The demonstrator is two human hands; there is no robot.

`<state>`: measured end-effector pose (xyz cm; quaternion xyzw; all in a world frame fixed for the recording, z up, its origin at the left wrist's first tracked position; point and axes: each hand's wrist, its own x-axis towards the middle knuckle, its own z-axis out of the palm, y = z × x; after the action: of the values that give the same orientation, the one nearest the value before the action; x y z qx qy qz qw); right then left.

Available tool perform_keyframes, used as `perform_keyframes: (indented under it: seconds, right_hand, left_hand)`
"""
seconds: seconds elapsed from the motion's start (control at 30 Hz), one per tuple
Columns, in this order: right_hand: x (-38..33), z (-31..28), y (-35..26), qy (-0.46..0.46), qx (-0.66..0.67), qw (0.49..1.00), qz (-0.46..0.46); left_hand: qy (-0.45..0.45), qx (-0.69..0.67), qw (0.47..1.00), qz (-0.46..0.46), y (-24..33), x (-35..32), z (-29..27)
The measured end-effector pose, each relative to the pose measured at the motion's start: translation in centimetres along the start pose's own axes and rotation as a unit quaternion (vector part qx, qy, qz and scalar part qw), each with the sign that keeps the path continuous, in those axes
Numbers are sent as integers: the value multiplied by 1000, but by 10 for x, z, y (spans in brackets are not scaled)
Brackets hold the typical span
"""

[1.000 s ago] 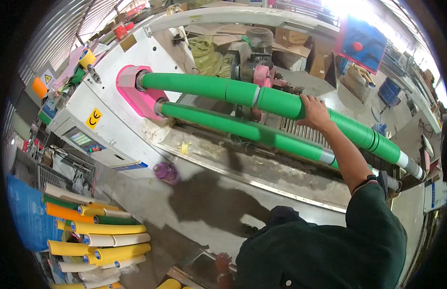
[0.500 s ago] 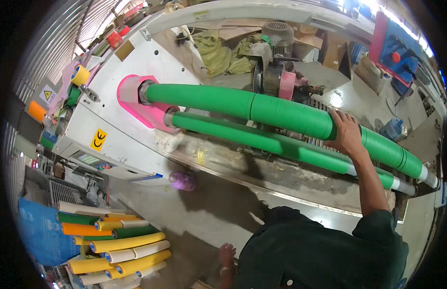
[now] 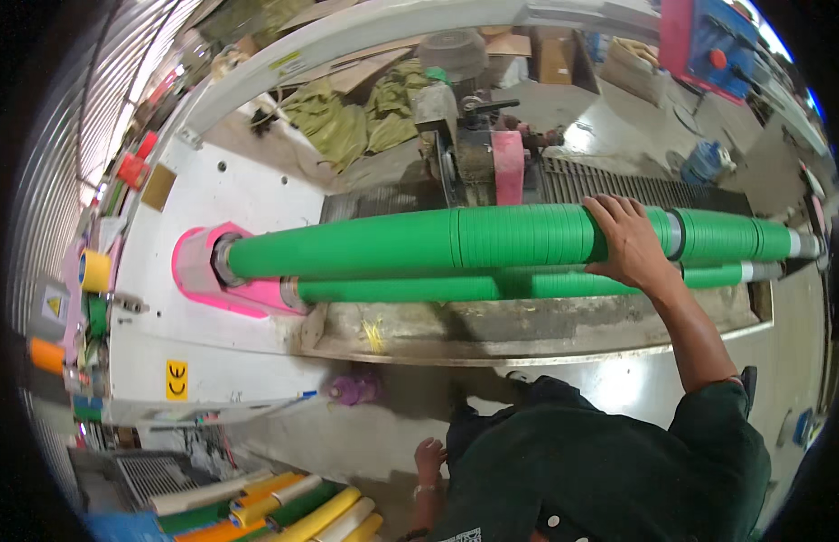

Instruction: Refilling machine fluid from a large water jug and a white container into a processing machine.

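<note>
We see the right hand [image 3: 629, 242] up in the right half of the frame, laid flat over the upper green roll [image 3: 492, 240], fingers spread a little and curled over its top, palm pressing its near face; it wraps the roll rather than pinching it. That roll runs almost the full width of the frame, from the pink hub [image 3: 199, 267] at mid left to the bare shaft end at the far right. Just below it, and close against it, lies the thinner lower green roll [image 3: 456, 288], running the same way; the heel of our right hand sits just above it. Both rolls are mounted on the white machine [image 3: 230, 194] that fills the upper left. Under the rolls there is a dirty metal tray [image 3: 528, 330] along the machine's front edge.

Our left hand [image 3: 428, 456] hangs low at bottom centre, beside the dark green shirt [image 3: 609, 470], well apart from the rolls, holding nothing; the fingers point down and loosely together, though it is small and we cannot tell more.

Behind the rolls, at upper centre, stands a grimy motor [image 3: 474, 135] with a pink guard. At bottom left a stack of yellow, orange and green rolls [image 3: 293, 510] lies on the floor
</note>
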<state>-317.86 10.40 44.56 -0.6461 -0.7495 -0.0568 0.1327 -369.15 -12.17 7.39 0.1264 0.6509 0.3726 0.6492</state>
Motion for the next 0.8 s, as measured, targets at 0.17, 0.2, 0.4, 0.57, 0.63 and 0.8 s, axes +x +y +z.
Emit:
perform_keyframes:
  seconds: [0.17,0.2,0.4,0.57,0.63,0.8]
  right_hand:
    - [0,18,-17,19,-35,998,49]
    - [5,18,-24,24,-42,997,54]
    - [3,24,-45,31,-88,991,94]
    - [-1,25,-47,32,-86,989,119]
    - [0,27,-47,42,-90,988,116]
    - [-3,30,-44,44,-87,989,110]
  left_hand:
    - [20,187,982,10,84,35,-9]
    - [-31,79,996,28,75,63,-52]
    - [-69,97,993,-17,119,129,-121]
    - [-134,-2,991,-16,96,133,-126]
    - [-98,116,988,34,81,133,-122]
    - [-125,273,950,86,88,114,-75]
